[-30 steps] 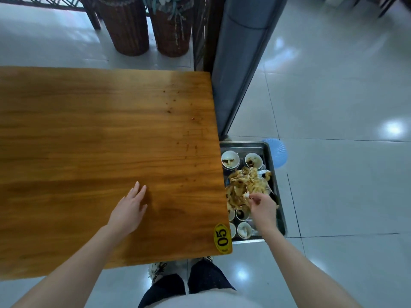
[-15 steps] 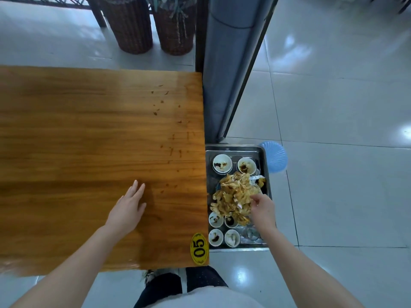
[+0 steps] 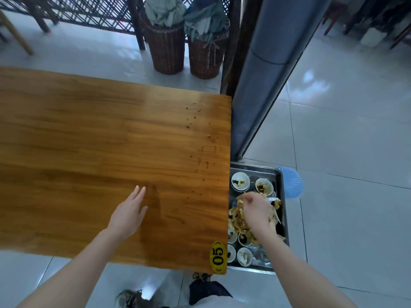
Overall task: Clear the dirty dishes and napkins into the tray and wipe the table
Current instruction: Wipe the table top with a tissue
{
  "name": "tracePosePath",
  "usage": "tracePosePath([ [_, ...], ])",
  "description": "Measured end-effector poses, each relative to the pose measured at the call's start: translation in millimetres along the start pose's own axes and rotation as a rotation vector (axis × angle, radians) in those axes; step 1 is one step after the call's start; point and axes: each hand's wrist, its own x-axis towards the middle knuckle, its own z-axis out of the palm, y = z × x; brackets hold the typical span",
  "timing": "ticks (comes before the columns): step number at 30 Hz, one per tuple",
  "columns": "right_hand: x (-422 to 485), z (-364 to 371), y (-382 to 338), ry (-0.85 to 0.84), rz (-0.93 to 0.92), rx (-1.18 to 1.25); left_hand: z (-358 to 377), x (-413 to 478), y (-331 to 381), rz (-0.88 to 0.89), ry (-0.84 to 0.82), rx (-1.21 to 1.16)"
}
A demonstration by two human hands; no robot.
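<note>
A metal tray (image 3: 283,197) sits low beside the right end of the wooden table (image 3: 89,141). It holds several small dirty bowls (image 3: 239,182) and a heap of brownish food scraps and napkins (image 3: 236,221). My right hand (image 3: 255,211) hovers over that heap with its fingers curled downward; blur hides whether it holds anything. My left hand (image 3: 131,210) lies flat on the table top, fingers straight. Dark crumbs and smears (image 3: 201,152) dot the table's right end.
A yellow "05" label (image 3: 218,256) marks the table's near right corner. A blue plastic stool (image 3: 290,182) stands under the tray's far right side. A grey pillar (image 3: 262,74) rises behind the tray. Two wicker baskets (image 3: 168,47) stuffed with cloth stand beyond the table.
My right hand has lifted off the scrap heap and shifted left toward the table edge. The view has tilted up. My left hand stays flat in place.
</note>
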Motion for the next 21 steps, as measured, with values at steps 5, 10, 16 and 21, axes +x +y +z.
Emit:
tracePosePath([
  [5, -29, 31, -46, -0.008, -0.092, -0.004, -16, -17, -47, -0.016, 0.017, -0.028],
  [10, -68, 68, -102, 0.008, -0.165, -0.016, -38, -34, -106, -0.036, 0.045, -0.116],
  [16, -116, 122, -172, 0.005, -0.238, -0.003, -72, -45, -193, -0.019, 0.111, -0.143],
  [21, -146, 161, -225, -0.015, -0.289, -0.026, -93, -52, -268, -0.034, 0.138, -0.135],
])
